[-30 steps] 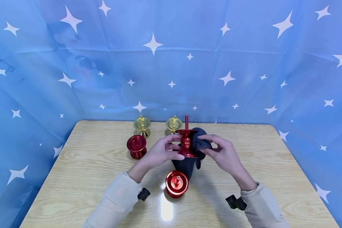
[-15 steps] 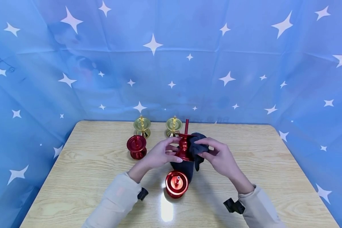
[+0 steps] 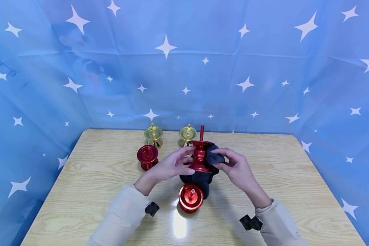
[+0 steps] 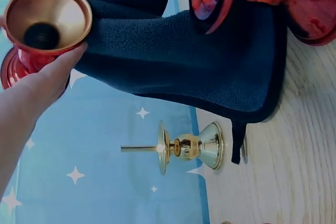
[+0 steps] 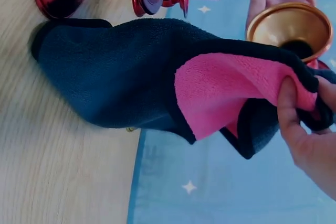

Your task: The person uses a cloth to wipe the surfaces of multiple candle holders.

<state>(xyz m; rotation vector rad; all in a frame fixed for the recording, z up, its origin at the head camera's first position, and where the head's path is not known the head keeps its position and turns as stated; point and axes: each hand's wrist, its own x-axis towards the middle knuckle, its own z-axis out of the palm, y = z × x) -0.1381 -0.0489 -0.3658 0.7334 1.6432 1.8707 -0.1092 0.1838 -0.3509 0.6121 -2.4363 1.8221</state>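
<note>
My left hand [image 3: 172, 166] grips a red metal candlestick [image 3: 200, 160] by its body and base, raised above the table. It stands nearly upright with its spike pointing up. Its hollow, gold-coloured underside [image 4: 52, 11] faces the left wrist camera. Between thumb and fingers my right hand [image 3: 239, 169] pinches a dark cloth [image 3: 214, 155], pressed to the candlestick's right side. The cloth's lower part hangs beneath the candlestick toward the table, and a pink inner side [image 5: 220, 85] shows in the right wrist view. Part of the candlestick's stem is hidden by the cloth.
Just in front of the hanging cloth stands another red candlestick [image 3: 191, 199]. A third red candlestick [image 3: 147, 157] is left of my left hand. Two gold candlesticks [image 3: 153, 134] stand near the table's back edge. A blue starry curtain [image 3: 166, 78] closes off the back and sides.
The held candlestick dips and tilts slightly, then comes back up. My right hand, with the cloth, has shifted a little left. The cloth's hanging part now spreads further left.
</note>
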